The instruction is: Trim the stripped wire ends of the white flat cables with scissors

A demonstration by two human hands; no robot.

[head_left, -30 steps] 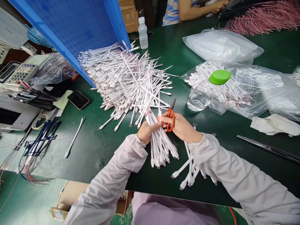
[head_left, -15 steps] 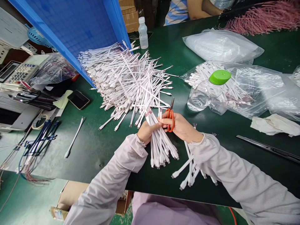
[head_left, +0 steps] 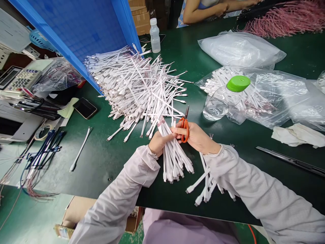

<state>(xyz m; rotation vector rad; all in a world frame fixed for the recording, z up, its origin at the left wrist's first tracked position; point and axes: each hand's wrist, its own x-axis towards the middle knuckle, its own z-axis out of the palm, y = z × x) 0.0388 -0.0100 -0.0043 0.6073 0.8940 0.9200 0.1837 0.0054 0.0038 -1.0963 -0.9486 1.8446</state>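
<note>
While both stay put, left hand clasping cable bundle, right hand gripping orange scissors, co-worker's arm shifted.

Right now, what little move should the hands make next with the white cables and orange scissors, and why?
Probably turn the orange scissors in the right hand toward the bundle of white cables. The left hand grips that bundle with its reddish wire tips fanned out, while the blades point past them, toward the big pile.
</note>
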